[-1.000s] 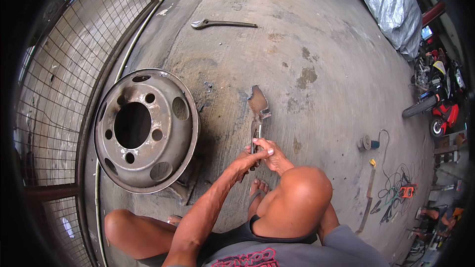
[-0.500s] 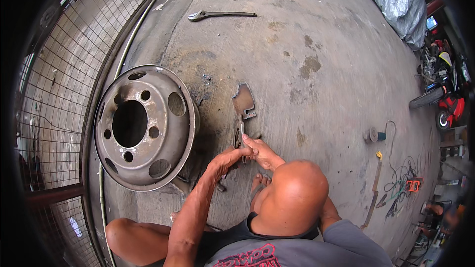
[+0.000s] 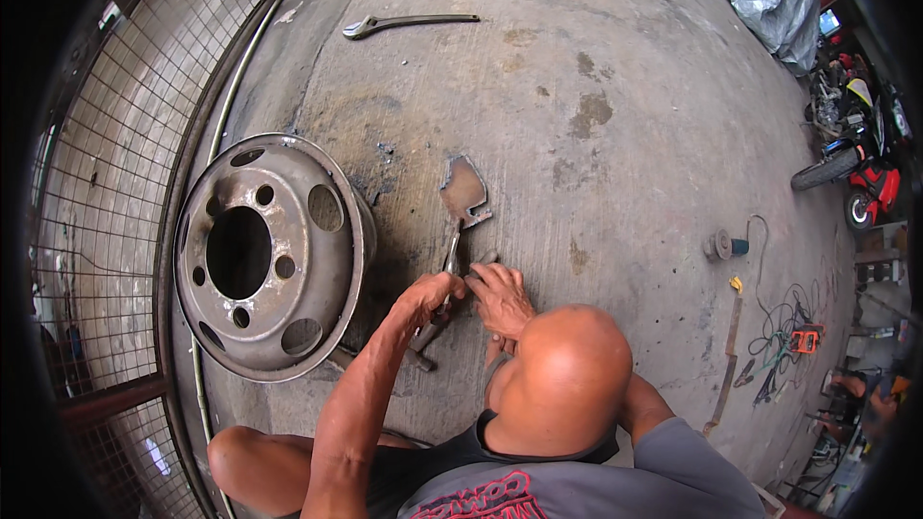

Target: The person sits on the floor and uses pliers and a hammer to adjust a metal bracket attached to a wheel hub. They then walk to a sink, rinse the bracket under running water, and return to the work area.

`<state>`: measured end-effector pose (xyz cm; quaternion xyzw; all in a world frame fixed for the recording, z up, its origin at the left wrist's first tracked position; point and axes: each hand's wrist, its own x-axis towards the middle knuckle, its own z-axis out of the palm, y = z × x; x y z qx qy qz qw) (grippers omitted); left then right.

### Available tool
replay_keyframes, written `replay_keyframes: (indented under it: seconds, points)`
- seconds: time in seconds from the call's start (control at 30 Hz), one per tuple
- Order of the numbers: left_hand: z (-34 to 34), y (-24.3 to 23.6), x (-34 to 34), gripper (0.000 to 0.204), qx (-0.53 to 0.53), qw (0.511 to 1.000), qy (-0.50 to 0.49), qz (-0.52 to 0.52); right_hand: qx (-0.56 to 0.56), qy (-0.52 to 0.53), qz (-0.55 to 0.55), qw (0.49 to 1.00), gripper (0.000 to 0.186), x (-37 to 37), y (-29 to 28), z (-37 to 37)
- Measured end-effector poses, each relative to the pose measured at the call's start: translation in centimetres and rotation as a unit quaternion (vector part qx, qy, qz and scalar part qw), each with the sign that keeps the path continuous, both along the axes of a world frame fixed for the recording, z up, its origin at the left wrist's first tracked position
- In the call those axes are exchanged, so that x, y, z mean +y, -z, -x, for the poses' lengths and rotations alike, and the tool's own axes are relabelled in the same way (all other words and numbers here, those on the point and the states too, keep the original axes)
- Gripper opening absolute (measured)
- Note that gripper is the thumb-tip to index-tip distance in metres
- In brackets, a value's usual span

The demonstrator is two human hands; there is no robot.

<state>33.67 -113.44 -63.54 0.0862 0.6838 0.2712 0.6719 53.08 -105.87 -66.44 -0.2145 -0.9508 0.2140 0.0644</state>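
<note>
My left hand [image 3: 435,296] is closed around a pair of pliers [image 3: 452,252]. Their jaws hold an irregular, brownish metal plate [image 3: 463,186] with jagged edges, low over the concrete. Right beside it, my right hand [image 3: 502,298] is lowered by my knee with its fingers stretched out, apart from the pliers. A rounded grey bar end [image 3: 488,258] shows just beyond those fingers. Under my left hand lies what looks like a hammer [image 3: 431,334], partly hidden by the hand.
A steel wheel rim [image 3: 332,259] stands at my left, near a mesh gate [image 3: 106,202] and a hose [image 3: 231,101]. An adjustable wrench [image 3: 413,23] lies farther off. To the right are an angle grinder [image 3: 723,246], cables, an orange box [image 3: 806,339] and motorcycles [image 3: 846,149].
My right hand has come off the pliers and moved down beside them, its fingers spreading. My left hand has shifted slightly left, keeping the pliers and plate. The view has shifted a little.
</note>
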Motion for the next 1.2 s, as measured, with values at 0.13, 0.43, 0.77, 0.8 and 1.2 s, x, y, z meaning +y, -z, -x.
replay_keyframes:
  seconds: [0.13, 0.43, 0.77, 0.8, 1.2]
  points:
    - [0.8, -1.4, 0.5, 0.023, -0.101, 0.994, -0.028, -0.038, -0.11, -0.166, -0.043, 0.979, 0.021, -0.1, 1.4, 1.2]
    - [1.9, -2.2, -1.6, 0.033, -0.259, 0.957, -0.104, -0.082, -0.117, -0.141, 0.022, 0.983, 0.027, 1.1, -2.1, -3.7]
    - [-3.1, 2.4, -3.1, 0.052, -0.41, 0.859, -0.226, -0.207, 0.128, 0.465, 0.408, 0.775, 0.018, 0.5, -13.2, -6.8]
    - [-4.4, 2.5, -2.8, 0.053, -0.415, 0.848, -0.245, -0.22, 0.163, 0.487, 0.438, 0.737, 0.018, 0.3, -13.5, -6.9]
    - [-6.3, 3.4, -1.2, 0.041, -0.14, 0.972, -0.156, -0.106, 0.146, 0.281, 0.515, 0.797, 0.021, 4.3, -12.3, -7.2]
